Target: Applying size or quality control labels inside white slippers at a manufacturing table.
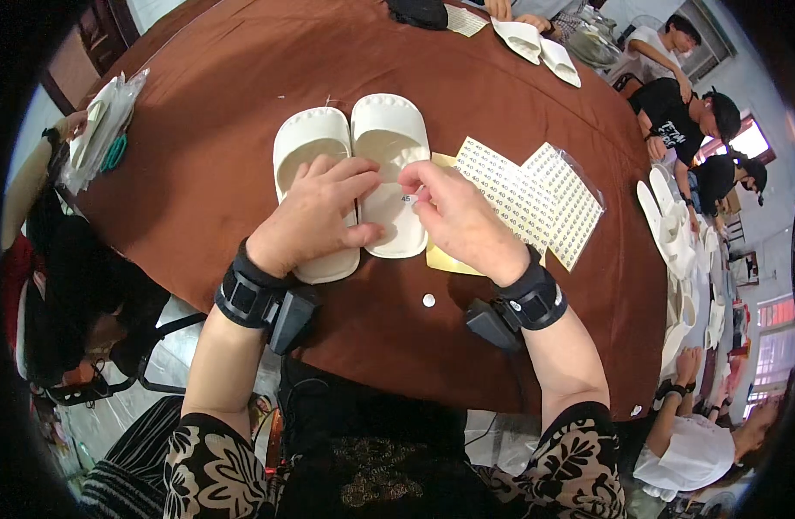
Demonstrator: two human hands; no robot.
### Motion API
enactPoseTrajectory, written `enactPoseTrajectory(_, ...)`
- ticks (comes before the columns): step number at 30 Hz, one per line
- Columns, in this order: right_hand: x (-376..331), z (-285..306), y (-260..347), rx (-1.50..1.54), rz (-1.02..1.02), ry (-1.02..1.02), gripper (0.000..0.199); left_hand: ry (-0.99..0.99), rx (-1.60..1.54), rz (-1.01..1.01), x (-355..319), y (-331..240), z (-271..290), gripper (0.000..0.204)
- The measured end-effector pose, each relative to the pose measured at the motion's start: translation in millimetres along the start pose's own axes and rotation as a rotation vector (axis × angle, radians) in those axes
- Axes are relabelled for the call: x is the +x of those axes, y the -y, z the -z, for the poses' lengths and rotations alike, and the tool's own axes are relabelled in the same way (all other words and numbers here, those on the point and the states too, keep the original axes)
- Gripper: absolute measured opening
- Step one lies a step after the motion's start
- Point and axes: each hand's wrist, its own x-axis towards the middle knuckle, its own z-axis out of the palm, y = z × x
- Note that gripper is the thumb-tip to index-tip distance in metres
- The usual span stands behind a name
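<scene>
A round worktop (224, 164) under a brown cloth fills the upper and middle frame. At its centre lies a pair of white slippers (354, 182), side by side and touching, toes toward the top of the frame. Right of centre, sticker sheets (523, 199) printed with rows of small labels rest on a yellow backing card (445, 258), one sheet in a clear sleeve.

The left hand (315, 216) lies flat across the heel end of the left-of-frame slipper, fingers (354, 173) spread and pressing down, holding nothing but steadying the pair. The right hand (458, 216) has its fingers (415, 177) pinched narrow over the footbed of the right-of-frame slipper, at a small white sticker (407, 199) that sits on the insole. Whether the sticker is fully down cannot be told.

Judged good practice here: keep the left hand firm so the slipper does not slide, set the sticker square on the flat of the insole, then rub outward from its middle so no edge lifts.

A small white disc (428, 300) lies alone near the lower worktop edge.
</scene>
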Motion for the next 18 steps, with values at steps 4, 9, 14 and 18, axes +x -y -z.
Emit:
enactPoseTrajectory(4,-1.7,-4.7,-3.3,-0.034,0.059,-0.022,0.024,-0.009,0.013,0.005,0.2,-1.5,-1.6,0.059)
enactPoseTrajectory(9,-1.6,-5.2,-3.6,-0.057,0.079,0.005,0.027,-0.027,0.034,0.0,-0.3,0.3,-4.5,0.059)
enactPoseTrajectory(14,-1.0,-2.0,-4.4,0.011,0.043,0.03,0.032,-0.033,0.022,0.003,1.7,-1.5,-4.5,0.059)
enactPoseTrajectory(18,2.2,-4.6,-8.7,0.035,0.016,0.036,0.034,-0.028,0.035,0.002,1.8,0.5,-3.8,0.059)
